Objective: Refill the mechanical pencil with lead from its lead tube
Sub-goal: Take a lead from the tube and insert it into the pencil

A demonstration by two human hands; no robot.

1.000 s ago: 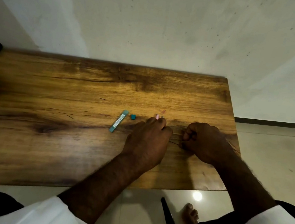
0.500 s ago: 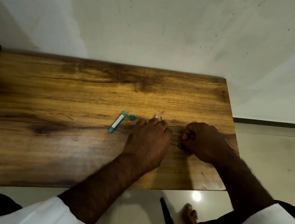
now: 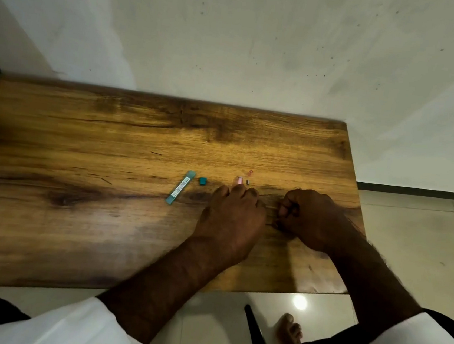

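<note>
With the teal lead tube [image 3: 180,187] lying uncapped on the wooden table [image 3: 72,225], its cap [image 3: 202,180] just right of it, both hands look mid-refill: left hand [image 3: 232,217] curled knuckles-up, right hand [image 3: 311,219] fisted, while whether either grips the hidden pencil I cannot tell.

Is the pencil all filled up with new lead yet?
Not yet. Done: the lead tube lies open on the table, its teal cap off beside it, and small pencil parts lie apart near the fingers. In hand: the left hand and the closed right hand work close together; what they hold is hidden. Left: putting the lead in and closing pencil and tube.
</note>
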